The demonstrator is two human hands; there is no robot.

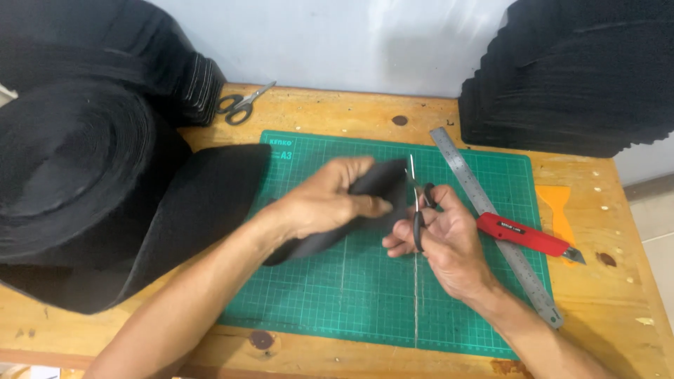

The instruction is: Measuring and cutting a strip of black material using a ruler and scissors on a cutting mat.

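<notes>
My left hand grips the free end of a black felt strip that runs off a large black roll at the left. My right hand holds black-handled scissors, their blades pointing up at the edge of the strip's folded end. Both hands are over a green cutting mat on a wooden table.
A steel ruler lies diagonally on the mat's right side, with a red utility knife across it. An orange scraper lies right of the mat. A second pair of scissors sits at the back left. A stack of black felt pieces stands at the back right.
</notes>
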